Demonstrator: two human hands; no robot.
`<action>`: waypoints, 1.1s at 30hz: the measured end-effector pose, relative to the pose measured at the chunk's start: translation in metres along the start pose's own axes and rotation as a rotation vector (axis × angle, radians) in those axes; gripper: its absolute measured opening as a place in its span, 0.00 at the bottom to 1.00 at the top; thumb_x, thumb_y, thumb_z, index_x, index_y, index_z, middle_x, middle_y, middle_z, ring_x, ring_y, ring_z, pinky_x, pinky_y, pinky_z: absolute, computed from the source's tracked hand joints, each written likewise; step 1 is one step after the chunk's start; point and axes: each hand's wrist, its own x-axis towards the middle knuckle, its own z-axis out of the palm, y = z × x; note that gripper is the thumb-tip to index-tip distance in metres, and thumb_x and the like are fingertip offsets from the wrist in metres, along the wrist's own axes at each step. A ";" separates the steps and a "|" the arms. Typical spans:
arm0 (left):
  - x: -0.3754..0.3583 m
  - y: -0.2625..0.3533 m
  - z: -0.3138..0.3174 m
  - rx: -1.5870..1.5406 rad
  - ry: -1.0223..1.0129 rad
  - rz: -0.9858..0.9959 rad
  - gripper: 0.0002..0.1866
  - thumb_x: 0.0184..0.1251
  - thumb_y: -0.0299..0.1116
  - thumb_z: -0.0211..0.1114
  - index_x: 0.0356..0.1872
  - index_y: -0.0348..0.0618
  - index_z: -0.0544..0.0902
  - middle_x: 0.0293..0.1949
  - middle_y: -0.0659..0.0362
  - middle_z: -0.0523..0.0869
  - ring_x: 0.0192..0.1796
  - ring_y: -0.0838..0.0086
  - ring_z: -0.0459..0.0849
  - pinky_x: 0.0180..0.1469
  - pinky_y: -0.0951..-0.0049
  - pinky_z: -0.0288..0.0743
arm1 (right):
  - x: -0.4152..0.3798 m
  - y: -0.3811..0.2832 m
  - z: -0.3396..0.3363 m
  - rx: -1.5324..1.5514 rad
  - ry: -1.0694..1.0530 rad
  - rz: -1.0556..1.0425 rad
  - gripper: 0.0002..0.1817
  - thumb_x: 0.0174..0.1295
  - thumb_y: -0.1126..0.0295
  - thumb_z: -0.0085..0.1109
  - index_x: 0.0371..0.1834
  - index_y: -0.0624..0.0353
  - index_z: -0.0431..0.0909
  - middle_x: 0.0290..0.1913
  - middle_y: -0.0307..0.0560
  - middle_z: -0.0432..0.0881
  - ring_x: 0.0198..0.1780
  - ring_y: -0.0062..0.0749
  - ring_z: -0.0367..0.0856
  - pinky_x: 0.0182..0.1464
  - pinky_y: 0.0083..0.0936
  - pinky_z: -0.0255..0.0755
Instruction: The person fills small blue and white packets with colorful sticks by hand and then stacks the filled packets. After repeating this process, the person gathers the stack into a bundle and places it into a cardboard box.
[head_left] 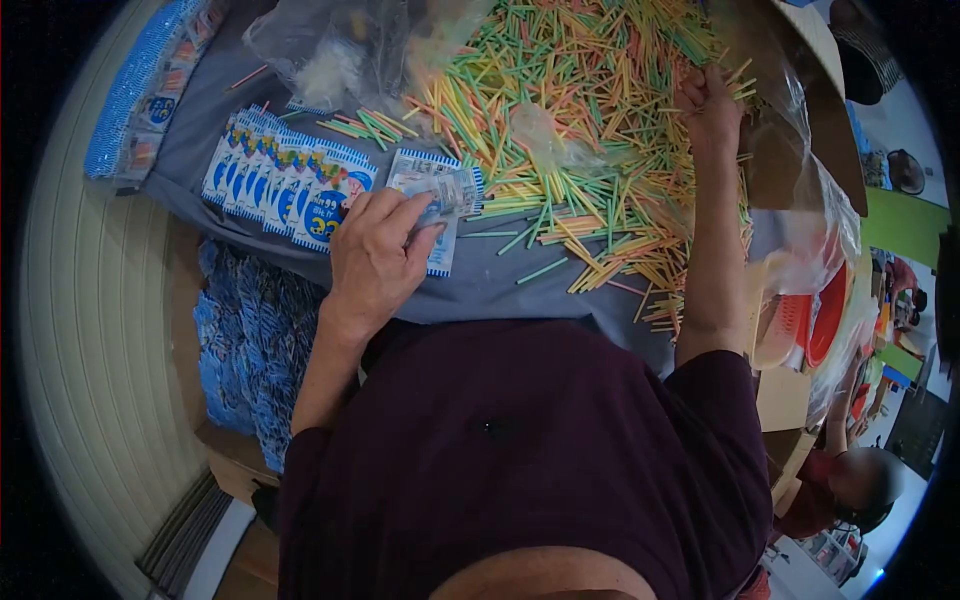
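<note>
My left hand (380, 250) is closed at the near edge of the cloth-covered table, its thumb and fingers pinching a small clear-and-blue plastic packet (452, 192). Under that packet lies another blue-and-white packet (438, 262). Just left of this hand, several printed blue-and-white packets (285, 190) overlap in a row. My right hand (712, 100) reaches into the far right of a big heap of thin coloured sticks (600, 100). Its fingers are curled, with pink, yellow and green sticks around them and some poking out beside the hand.
Clear plastic bags (340, 60) lie at the back. A blue bundle of packets (150, 110) stands far left. Many blue packets (250, 340) fill a box below the table. A cardboard box (815, 130) and red basket (828, 315) are at right. Another person (845, 490) sits beyond.
</note>
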 end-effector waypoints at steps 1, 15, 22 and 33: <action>0.000 0.000 -0.001 0.005 -0.033 0.000 0.10 0.53 0.25 0.71 0.38 0.39 0.86 0.32 0.57 0.82 0.37 0.60 0.80 0.42 0.63 0.75 | -0.003 0.002 0.006 0.000 0.027 0.001 0.08 0.74 0.67 0.53 0.36 0.56 0.69 0.28 0.38 0.72 0.24 0.23 0.59 0.25 0.28 0.58; 0.015 0.000 0.007 -0.372 0.159 -0.123 0.06 0.50 0.19 0.72 0.30 0.37 0.86 0.28 0.57 0.84 0.31 0.67 0.83 0.36 0.70 0.76 | -0.034 0.008 0.074 0.285 -0.263 0.069 0.16 0.76 0.54 0.49 0.36 0.54 0.73 0.21 0.30 0.57 0.18 0.16 0.50 0.20 0.19 0.50; 0.058 0.027 0.035 -0.617 0.044 -0.123 0.06 0.54 0.22 0.74 0.32 0.34 0.86 0.27 0.57 0.85 0.26 0.78 0.83 0.30 0.76 0.76 | -0.059 -0.004 0.144 0.451 -0.771 0.006 0.15 0.77 0.55 0.47 0.36 0.52 0.71 0.19 0.30 0.56 0.17 0.16 0.48 0.19 0.19 0.49; 0.067 0.036 0.055 -0.728 0.050 -0.116 0.05 0.56 0.22 0.75 0.32 0.35 0.87 0.29 0.61 0.86 0.33 0.83 0.82 0.35 0.80 0.75 | -0.111 0.007 0.182 -0.166 -0.103 -0.100 0.10 0.75 0.65 0.48 0.42 0.61 0.73 0.18 0.33 0.60 0.18 0.20 0.59 0.23 0.23 0.57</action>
